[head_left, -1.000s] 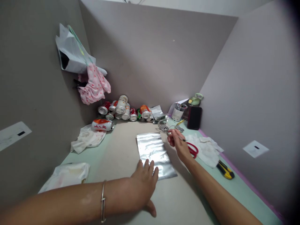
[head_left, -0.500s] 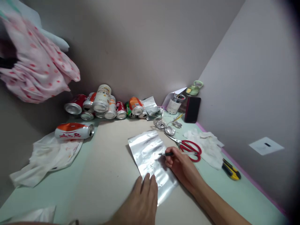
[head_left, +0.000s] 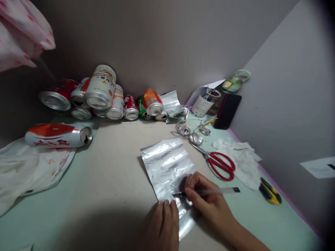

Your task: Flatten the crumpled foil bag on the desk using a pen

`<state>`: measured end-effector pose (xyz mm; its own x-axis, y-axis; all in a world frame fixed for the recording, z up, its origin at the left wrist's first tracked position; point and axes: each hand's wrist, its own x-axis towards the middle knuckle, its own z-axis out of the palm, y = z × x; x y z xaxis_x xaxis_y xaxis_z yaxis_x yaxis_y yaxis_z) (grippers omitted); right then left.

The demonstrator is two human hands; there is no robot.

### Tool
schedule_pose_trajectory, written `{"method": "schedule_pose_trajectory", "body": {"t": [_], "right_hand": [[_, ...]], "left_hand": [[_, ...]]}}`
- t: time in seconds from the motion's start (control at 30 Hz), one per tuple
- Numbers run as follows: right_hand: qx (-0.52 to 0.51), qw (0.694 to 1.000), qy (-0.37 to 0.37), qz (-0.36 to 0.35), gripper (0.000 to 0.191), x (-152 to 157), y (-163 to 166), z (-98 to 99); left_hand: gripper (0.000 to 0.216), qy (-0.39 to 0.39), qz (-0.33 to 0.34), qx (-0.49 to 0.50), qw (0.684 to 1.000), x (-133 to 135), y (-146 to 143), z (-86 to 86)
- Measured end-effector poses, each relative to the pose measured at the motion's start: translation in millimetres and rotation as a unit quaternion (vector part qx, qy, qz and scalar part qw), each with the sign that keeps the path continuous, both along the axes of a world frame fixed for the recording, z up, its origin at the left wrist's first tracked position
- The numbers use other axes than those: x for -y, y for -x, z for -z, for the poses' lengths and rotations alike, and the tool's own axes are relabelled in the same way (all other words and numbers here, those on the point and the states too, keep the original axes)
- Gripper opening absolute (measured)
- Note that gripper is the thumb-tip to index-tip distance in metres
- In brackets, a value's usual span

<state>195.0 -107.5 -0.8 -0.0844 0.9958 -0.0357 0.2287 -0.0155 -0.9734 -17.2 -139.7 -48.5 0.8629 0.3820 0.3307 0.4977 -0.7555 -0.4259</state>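
Note:
A crinkled silver metal sheet (head_left: 164, 164) lies on the pale board (head_left: 117, 164) in front of me. My left hand (head_left: 164, 223) rests flat, its fingertips on the sheet's lower left edge, holding nothing. In my right hand (head_left: 206, 198) is a clear-barrelled pen (head_left: 222, 190), pinched near its black grip. The pen's tip is on or just above the sheet's lower part, close to my left fingertips. Red-handled scissors (head_left: 221, 165) lie to the right of the sheet, beside several cut can ends (head_left: 195, 138).
Several drink cans (head_left: 102, 87) are piled along the back wall. One can (head_left: 59, 135) lies on white tissue (head_left: 34, 167) at left. A pen cup (head_left: 205, 101) and a black phone-like slab (head_left: 227, 111) stand at back right. White tissue (head_left: 240, 160) and a yellow utility knife (head_left: 270, 191) lie at right.
The pen in my right hand has moved down the sheet toward my left fingertips. My left hand stays at the sheet's edge. The camera view has shifted closer.

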Motion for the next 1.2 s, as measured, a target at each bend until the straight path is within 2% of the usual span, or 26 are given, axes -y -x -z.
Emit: {"method": "schedule_pose_trajectory", "body": {"t": [0.17, 0.37, 0.53, 0.77, 0.97, 1.2], "right_hand": [[0.034, 0.999, -0.002, -0.038, 0.035, -1, 0, 0.5], [0.054, 0.997, -0.011, -0.045, 0.03, 4, 1, 3.4], [0.052, 0.998, -0.025, -0.021, 0.028, 5, 1, 7.0], [0.051, 0.998, -0.037, 0.003, 0.028, 5, 3, 4.9], [0.067, 0.996, -0.056, 0.001, 0.026, 6, 3, 8.2], [0.074, 0.994, -0.076, 0.004, 0.025, 8, 4, 11.5]], "left_hand": [[0.045, -0.026, 0.009, 0.007, 1.0, -1, 0, -6.3], [0.041, -0.01, -0.039, -0.018, 0.999, 4, -5, -9.8], [0.035, -0.017, 0.006, -0.033, 0.999, 0, -2, -15.9], [0.029, -0.009, -0.02, -0.004, 1.0, 3, -6, -19.5], [0.018, 0.068, 0.017, 0.034, 0.997, -6, -5, -25.5], [0.012, 0.065, 0.03, 0.048, 0.996, -9, -7, -24.9]]}}
